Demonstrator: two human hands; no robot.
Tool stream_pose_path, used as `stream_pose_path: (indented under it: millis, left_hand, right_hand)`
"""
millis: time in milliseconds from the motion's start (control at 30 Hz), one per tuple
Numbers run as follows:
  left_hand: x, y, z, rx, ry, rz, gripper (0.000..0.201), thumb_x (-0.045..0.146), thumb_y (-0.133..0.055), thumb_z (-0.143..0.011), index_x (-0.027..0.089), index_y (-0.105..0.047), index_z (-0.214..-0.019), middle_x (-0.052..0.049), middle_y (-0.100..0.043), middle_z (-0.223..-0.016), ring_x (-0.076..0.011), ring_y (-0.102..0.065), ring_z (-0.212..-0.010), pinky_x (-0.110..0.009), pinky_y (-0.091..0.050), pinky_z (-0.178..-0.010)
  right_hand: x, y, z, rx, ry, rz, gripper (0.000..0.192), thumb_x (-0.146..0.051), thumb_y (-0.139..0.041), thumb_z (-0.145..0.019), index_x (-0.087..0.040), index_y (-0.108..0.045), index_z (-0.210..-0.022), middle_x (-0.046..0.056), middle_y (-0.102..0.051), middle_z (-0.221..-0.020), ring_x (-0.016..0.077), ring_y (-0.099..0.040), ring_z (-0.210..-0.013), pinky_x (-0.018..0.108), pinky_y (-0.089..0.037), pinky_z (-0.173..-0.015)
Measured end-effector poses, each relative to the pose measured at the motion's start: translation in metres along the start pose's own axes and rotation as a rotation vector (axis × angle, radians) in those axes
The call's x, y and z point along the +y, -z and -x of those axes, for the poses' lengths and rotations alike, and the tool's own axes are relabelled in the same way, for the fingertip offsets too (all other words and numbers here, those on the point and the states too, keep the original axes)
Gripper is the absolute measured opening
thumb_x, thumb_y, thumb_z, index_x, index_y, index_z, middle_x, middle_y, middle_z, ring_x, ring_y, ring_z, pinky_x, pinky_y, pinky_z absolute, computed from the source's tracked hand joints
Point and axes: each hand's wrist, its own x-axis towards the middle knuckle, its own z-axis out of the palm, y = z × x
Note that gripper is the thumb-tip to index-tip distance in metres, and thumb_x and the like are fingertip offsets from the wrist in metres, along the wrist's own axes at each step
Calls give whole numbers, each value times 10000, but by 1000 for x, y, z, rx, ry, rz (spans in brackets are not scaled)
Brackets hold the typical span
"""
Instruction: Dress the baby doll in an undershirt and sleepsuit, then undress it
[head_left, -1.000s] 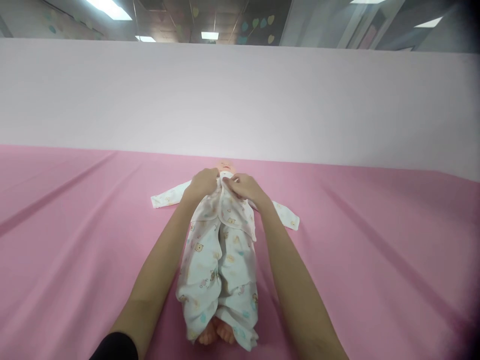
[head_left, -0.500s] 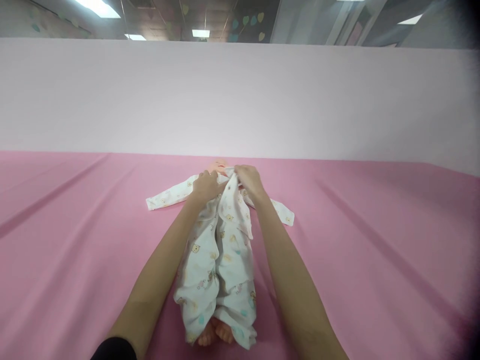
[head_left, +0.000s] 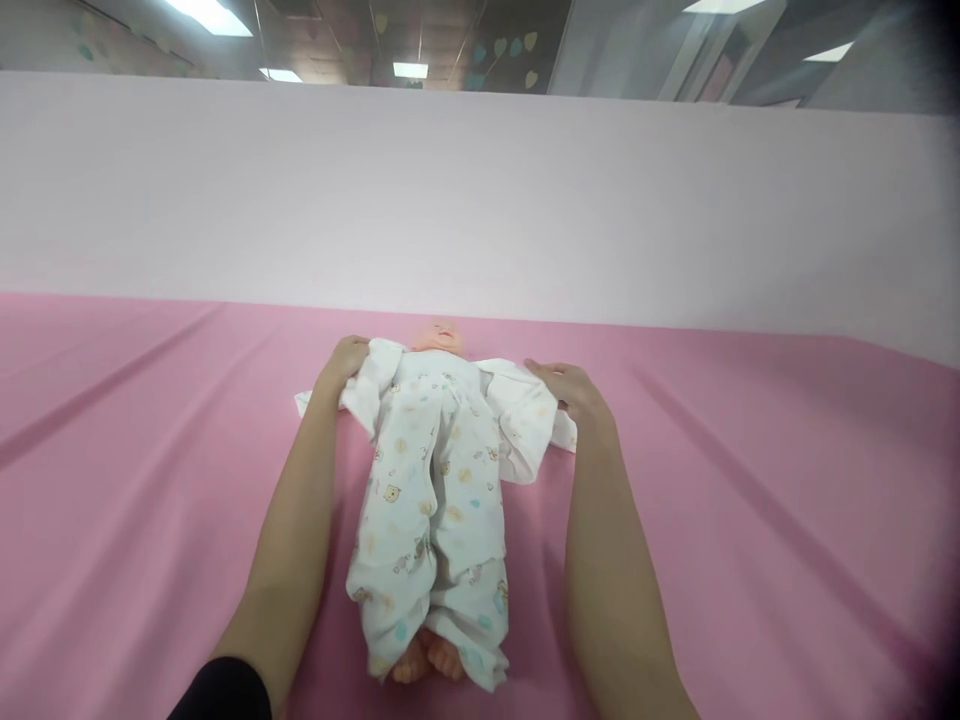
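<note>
A baby doll (head_left: 441, 337) lies on its back, bare feet (head_left: 427, 658) towards me. Patterned white baby trousers (head_left: 465, 510) cover its legs and reach up over its trunk. Its white baby shirt (head_left: 523, 415) is spread apart at the front, with a flap folded out over each sleeve. At the left flap, my left hand (head_left: 349, 362) is closed on the cloth edge, its fingertips partly hidden. My right hand (head_left: 570, 387) is at the outer edge of the right flap, fingers stretched and apart. The sleeve ends stick out beyond both flaps.
A pink sheet (head_left: 750, 560) with long creases lies under the doll. Behind it stands a plain white panel (head_left: 480, 200). Above the panel, ceiling lights (head_left: 410, 70) and heart-shaped decorations on a wall show.
Both hands have moved outward from the doll's chest. The shirt front, closed together before, is now folded out to both sides, and the top of the trousers shows.
</note>
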Motion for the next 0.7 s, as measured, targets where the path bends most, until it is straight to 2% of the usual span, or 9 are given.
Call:
stream_pose_path:
  millis: [133,300,367,433,500,533,600,667,700]
  left_hand:
    - [-16,9,0,132,85,-244,474,86,-510,-693,171,-554,-1157,-128,-613,-1143,-258,-581,-1015,-320,-451,-765]
    - [-20,11,2,226,92,-474,458,82,-497,-722,226,-550,-1153,-118,-592,-1185,-288,-565,-1055,-395,-448,-818]
    - [-12,15,4,267,34,-510,457,79,-489,-735,214,-549,-1168,-132,-579,-1191,-291,-550,-1075,-401,-447,-827]
    - [2,17,7,290,-63,-463,420,96,-482,-760,207,-560,-1157,-113,-589,-1175,-265,-541,-1091,-381,-439,-862]
    - [22,15,14,260,-189,-345,351,136,-468,-797,196,-582,-1123,-80,-618,-1133,-213,-565,-1043,-331,-434,-884]
    - [31,11,18,206,-257,-284,322,159,-456,-815,189,-594,-1105,-67,-634,-1106,-190,-578,-1007,-304,-434,-884]
    - [45,-4,31,40,-356,-217,278,214,-455,-838,185,-621,-1059,-51,-657,-1062,-169,-592,-955,-273,-437,-871]
    - [51,-25,46,-98,-392,-250,268,254,-451,-853,178,-629,-1038,-61,-663,-1035,-179,-594,-914,-283,-444,-840]
    - [50,-37,54,-102,-408,-307,274,274,-442,-866,164,-624,-1038,-82,-658,-1021,-195,-589,-907,-303,-443,-834]
  right_hand:
    - [1,-4,-3,-59,61,164,308,-169,-737,-660,-149,-616,-943,6,-576,-701,91,-488,-529,206,-399,-448]
    - [12,-2,-20,127,102,149,310,-36,-566,-653,-148,-623,-937,8,-574,-697,108,-521,-528,231,-433,-492]
    - [11,4,-22,248,126,230,376,-3,-528,-620,-151,-622,-952,20,-583,-697,146,-558,-576,279,-466,-574]
    - [4,12,-19,374,196,332,409,23,-498,-597,-150,-619,-947,52,-600,-752,198,-595,-712,319,-468,-674]
    - [-8,18,-12,453,312,388,374,20,-476,-617,-146,-619,-921,85,-617,-847,231,-592,-857,339,-450,-752]
    - [-16,18,-8,456,378,400,340,5,-469,-644,-145,-620,-908,91,-624,-881,233,-586,-893,341,-444,-776]
    - [-30,10,4,352,477,369,280,-37,-455,-707,-148,-623,-901,79,-640,-898,213,-593,-886,330,-441,-795]
    - [-38,-10,18,120,529,314,238,-88,-462,-756,-153,-630,-912,58,-658,-892,182,-606,-846,303,-448,-792]
    - [-39,-24,27,-9,546,303,222,-108,-476,-769,-153,-633,-920,54,-666,-904,173,-610,-845,289,-449,-794]
